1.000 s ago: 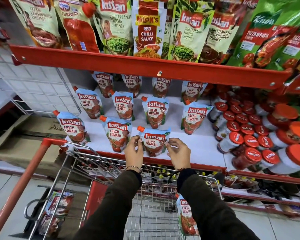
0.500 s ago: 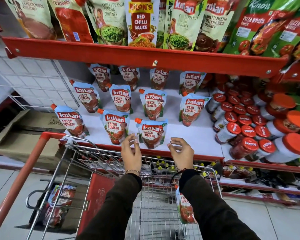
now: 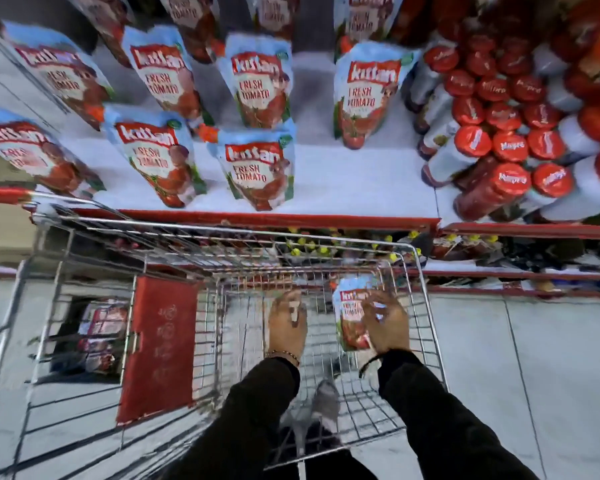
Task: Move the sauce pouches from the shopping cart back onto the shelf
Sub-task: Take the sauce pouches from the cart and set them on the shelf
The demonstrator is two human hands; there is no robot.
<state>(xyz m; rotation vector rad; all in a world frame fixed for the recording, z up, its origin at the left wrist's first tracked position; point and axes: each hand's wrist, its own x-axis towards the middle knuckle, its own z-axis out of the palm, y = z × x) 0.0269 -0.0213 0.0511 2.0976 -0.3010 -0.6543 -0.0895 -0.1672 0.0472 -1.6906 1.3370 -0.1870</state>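
One blue-and-red "Fresh Tomato" sauce pouch (image 3: 350,315) leans upright against the right side of the wire shopping cart (image 3: 421,282). My right hand (image 3: 387,323) is down in the cart with its spread fingers on the pouch's right edge; motion blur hides any grip. Just left of it, my left hand (image 3: 287,323) hovers over the cart floor, fingers apart, holding nothing. Several matching pouches stand on the white shelf (image 3: 361,181) above, the nearest one (image 3: 258,171) at the front edge.
Red-lidded jars (image 3: 510,147) crowd the shelf's right part. The shelf's red front lip (image 3: 274,218) runs just beyond the cart's far rim. A red flap (image 3: 160,344) hangs on the cart's left side, with more packets (image 3: 97,334) lower left.
Both hands let go of the front shelf pouch, drew back and dropped into the cart. My right hand has reached the pouch there. The view has tilted downward.
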